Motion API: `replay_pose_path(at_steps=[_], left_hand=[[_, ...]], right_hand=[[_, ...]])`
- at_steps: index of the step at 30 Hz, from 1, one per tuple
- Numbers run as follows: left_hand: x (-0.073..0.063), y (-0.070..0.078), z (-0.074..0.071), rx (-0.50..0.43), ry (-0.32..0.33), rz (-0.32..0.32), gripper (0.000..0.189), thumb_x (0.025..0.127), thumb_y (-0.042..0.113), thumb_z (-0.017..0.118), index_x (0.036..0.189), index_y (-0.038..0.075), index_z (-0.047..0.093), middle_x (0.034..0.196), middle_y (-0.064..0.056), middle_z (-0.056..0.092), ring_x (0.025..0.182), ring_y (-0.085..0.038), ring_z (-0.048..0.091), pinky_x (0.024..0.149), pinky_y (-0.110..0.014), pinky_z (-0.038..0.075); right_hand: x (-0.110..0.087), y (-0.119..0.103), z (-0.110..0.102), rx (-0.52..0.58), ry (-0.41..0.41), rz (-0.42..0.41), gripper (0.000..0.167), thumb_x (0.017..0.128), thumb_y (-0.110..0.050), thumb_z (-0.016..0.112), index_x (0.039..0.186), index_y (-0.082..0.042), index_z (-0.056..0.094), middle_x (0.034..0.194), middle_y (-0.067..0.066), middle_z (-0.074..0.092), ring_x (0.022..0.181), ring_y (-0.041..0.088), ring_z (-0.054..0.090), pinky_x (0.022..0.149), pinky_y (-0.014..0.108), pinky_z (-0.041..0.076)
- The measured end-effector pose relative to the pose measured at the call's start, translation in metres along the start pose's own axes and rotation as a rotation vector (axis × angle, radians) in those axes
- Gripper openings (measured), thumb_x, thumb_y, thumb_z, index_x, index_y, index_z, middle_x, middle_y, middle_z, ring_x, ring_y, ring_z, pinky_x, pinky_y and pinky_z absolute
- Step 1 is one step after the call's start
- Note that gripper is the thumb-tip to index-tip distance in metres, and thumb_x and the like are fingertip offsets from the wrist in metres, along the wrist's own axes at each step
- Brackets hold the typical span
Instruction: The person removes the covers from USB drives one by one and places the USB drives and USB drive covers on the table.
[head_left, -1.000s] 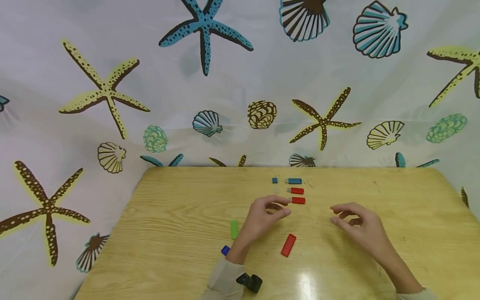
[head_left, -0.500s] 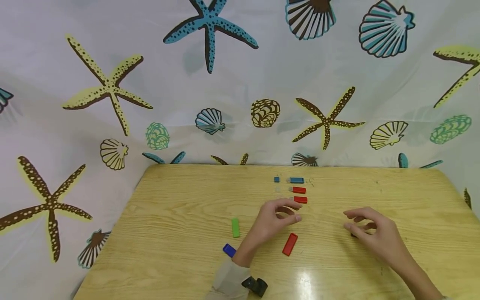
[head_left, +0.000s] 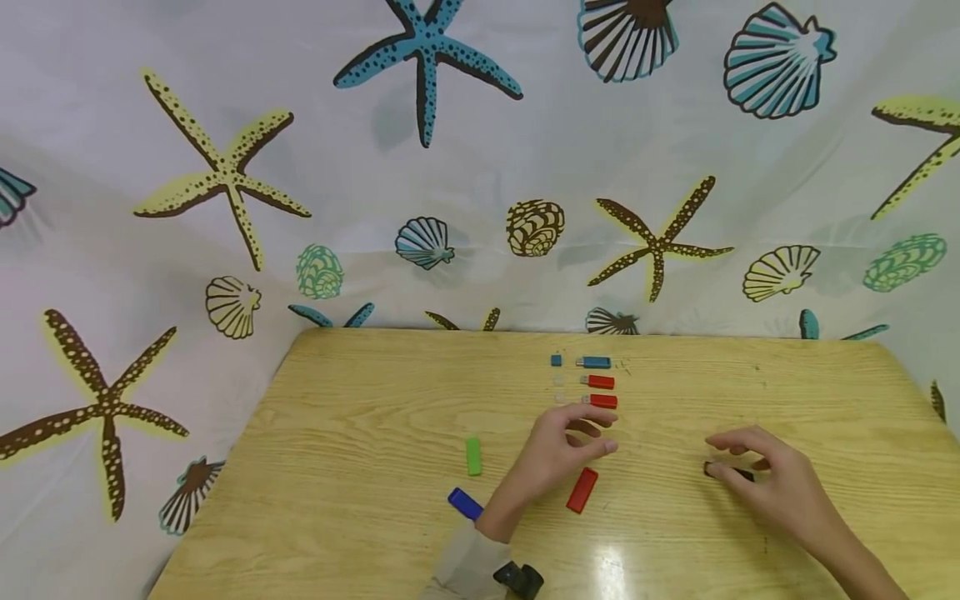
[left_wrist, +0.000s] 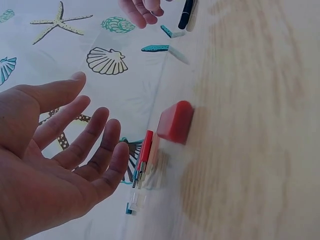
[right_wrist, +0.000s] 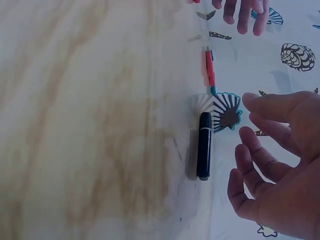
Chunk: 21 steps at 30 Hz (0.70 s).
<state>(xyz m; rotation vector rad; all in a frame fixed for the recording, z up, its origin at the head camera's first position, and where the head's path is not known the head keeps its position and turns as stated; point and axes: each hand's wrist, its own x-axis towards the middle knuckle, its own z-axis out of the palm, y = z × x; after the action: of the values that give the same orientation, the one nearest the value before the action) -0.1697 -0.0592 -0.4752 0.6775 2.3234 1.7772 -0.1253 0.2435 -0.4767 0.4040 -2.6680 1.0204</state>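
My left hand point(head_left: 568, 450) hovers over the middle of the table with relaxed fingers and holds nothing. Just below it lies a red stick-shaped block point(head_left: 582, 490), which looks like a capped USB stick. To the right, my right hand point(head_left: 772, 479) is held above a black USB stick point(head_left: 741, 473) and partly hides it. The right wrist view has that black stick point(right_wrist: 204, 146) lying apart from the loosely bent fingers, with a thin pale line near one end. Beyond the left hand, two uncapped red USB sticks point(head_left: 601, 382) and a blue one point(head_left: 596, 362) lie in a column.
A small blue cap point(head_left: 556, 360) and faint clear caps point(head_left: 558, 397) sit left of the column. A green stick point(head_left: 473, 457) and a dark blue stick point(head_left: 465, 503) lie left of the left forearm. Patterned cloth point(head_left: 480, 283) hangs behind the wooden table point(head_left: 360, 400).
My right hand has shifted right and slightly nearer, so the black stick shows beneath it. My left hand has drifted a little right, away from the dark blue stick.
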Motion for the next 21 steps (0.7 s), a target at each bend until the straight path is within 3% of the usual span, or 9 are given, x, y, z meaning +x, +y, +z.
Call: replay_pose_path(at_steps=[4, 12, 21], left_hand=[[0.0, 0.0, 0.005, -0.02, 0.001, 0.001, 0.031, 0.096, 0.015, 0.075, 0.125, 0.009, 0.071, 0.127, -0.012, 0.069, 0.109, -0.034, 0.065, 0.086, -0.026, 0.055], [-0.001, 0.004, 0.016, -0.02, 0.005, -0.015, 0.032, 0.094, 0.013, 0.077, 0.126, 0.009, 0.071, 0.126, -0.011, 0.068, 0.108, -0.029, 0.065, 0.087, -0.027, 0.054], [0.0, 0.007, 0.026, 0.041, 0.009, 0.002, 0.033, 0.094, 0.015, 0.078, 0.126, 0.011, 0.071, 0.124, -0.004, 0.069, 0.108, -0.028, 0.065, 0.085, -0.029, 0.054]], right_hand=[[-0.004, 0.006, -0.001, -0.02, -0.001, -0.019, 0.031, 0.083, -0.009, 0.087, 0.111, -0.015, 0.077, 0.105, -0.001, 0.072, 0.089, 0.009, 0.062, 0.066, 0.029, 0.055], [-0.009, 0.019, -0.004, -0.037, 0.001, -0.043, 0.038, 0.077, -0.005, 0.089, 0.111, -0.014, 0.076, 0.105, 0.001, 0.071, 0.09, 0.004, 0.063, 0.066, 0.027, 0.055], [-0.011, 0.03, -0.006, 0.001, -0.06, 0.009, 0.038, 0.077, -0.004, 0.089, 0.112, -0.012, 0.075, 0.106, 0.005, 0.07, 0.09, 0.002, 0.063, 0.064, 0.026, 0.055]])
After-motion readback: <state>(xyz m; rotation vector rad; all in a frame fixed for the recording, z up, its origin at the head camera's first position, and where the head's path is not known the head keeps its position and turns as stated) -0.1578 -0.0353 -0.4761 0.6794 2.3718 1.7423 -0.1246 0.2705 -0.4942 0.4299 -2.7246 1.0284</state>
